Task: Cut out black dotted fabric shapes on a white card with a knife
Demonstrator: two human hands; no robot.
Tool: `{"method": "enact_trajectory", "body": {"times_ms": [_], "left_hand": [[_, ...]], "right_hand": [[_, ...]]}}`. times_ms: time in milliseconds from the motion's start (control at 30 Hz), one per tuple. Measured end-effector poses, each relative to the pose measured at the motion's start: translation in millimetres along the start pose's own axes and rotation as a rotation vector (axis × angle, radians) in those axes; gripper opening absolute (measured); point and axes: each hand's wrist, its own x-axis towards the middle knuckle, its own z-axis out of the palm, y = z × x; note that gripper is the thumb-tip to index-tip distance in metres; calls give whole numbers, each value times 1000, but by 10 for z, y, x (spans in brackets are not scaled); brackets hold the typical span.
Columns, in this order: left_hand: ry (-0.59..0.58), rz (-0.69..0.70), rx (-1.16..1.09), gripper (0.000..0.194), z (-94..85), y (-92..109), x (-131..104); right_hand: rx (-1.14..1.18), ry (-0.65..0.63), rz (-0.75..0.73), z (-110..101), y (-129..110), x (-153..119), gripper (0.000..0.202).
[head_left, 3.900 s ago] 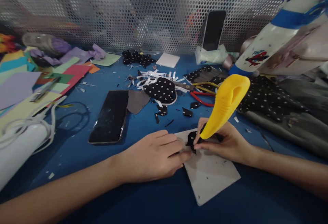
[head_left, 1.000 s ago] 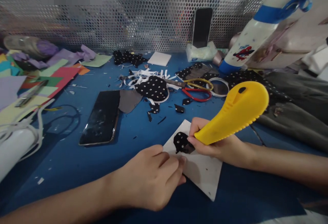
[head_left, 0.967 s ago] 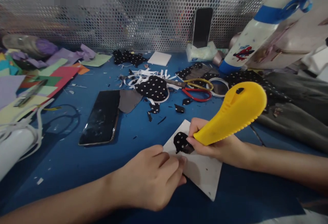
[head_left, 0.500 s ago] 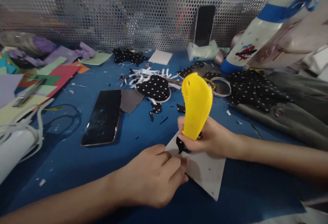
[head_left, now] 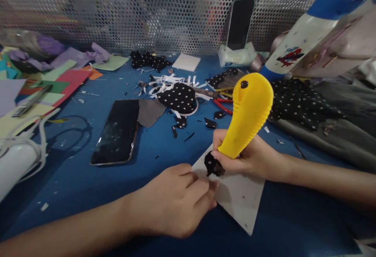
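Right hand point(head_left: 254, 157) clamps yellow-handled tool point(head_left: 249, 110) over dotted black fabric point(head_left: 210, 163) — left hand point(head_left: 179, 202), grip unclear, touches white board point(head_left: 242, 194) at left.

yellow-handled tool point(head_left: 249, 112): tip hidden by right hand point(head_left: 252, 159) | polka-dot scrap point(head_left: 209, 163): partly covered by same hand | white board point(head_left: 243, 198): left side covered by left hand point(head_left: 179, 200) | scissors point(head_left: 210, 93) beyond right hand: handles partly behind yellow-handled tool | white cylinder point(head_left: 17, 167) left of left hand: cut off
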Motion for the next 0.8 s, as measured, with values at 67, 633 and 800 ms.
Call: {"method": "enact_trajectory", "body": {"times_ms": [67, 633, 800], "left_hand": [[-3, 0, -1, 23, 1, -3, 6], [4, -38, -35, 25, 38, -30, 11], [10, -53, -41, 28, 34, -30, 12]], "right_hand": [[6, 10, 0, -6, 10, -4, 18], [149, 182, 86, -165, -41, 58, 20], [119, 112, 88, -140, 3, 41, 21]]}}
